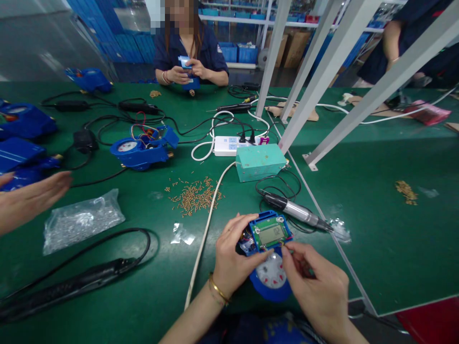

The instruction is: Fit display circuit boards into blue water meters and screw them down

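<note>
A blue water meter sits in front of me at the near edge of the bench. Its raised housing holds a green circuit board with a small LCD screen; below that is a round white dial. My left hand wraps round the housing's left side, thumb along the lower edge of the board. At the board's lower right corner, the thumb and fingers of my right hand are pinched together; whatever is between them is too small to make out. Wires show at the housing's left side.
A pile of small screws lies beyond my left hand. To the right rests an electric screwdriver; behind it are a teal box and a power strip. Another person's hand reaches in from the left. Metal posts rise at right.
</note>
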